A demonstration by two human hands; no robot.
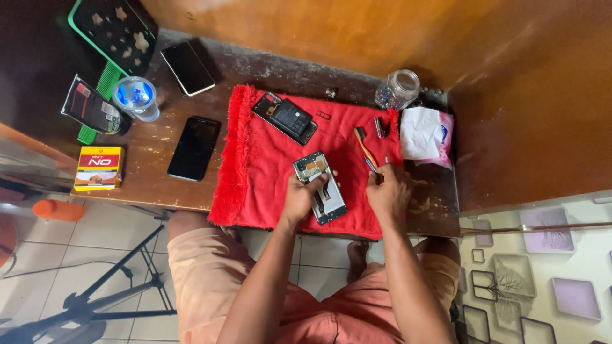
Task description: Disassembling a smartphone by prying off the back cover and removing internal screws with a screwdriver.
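Left hand point(299, 196) grip closed around opened phone frame point(320, 187) at red cloth's point(255, 165) centre, right hand point(386, 191) at 3 o'clock pinching blue-handled screwdriver point(371, 164), phone back with battery point(285, 118) at 11 o'clock, wooden surface point(153, 178) beneath.

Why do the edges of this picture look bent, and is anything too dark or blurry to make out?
Head view: wide-lens bending curves the wooden table edge; the top-left corner is dim; the left hand and opened phone on the red cloth are evenly lit; the right hand slightly soft.

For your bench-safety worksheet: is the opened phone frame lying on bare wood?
No, the opened phone frame lies on the red cloth.
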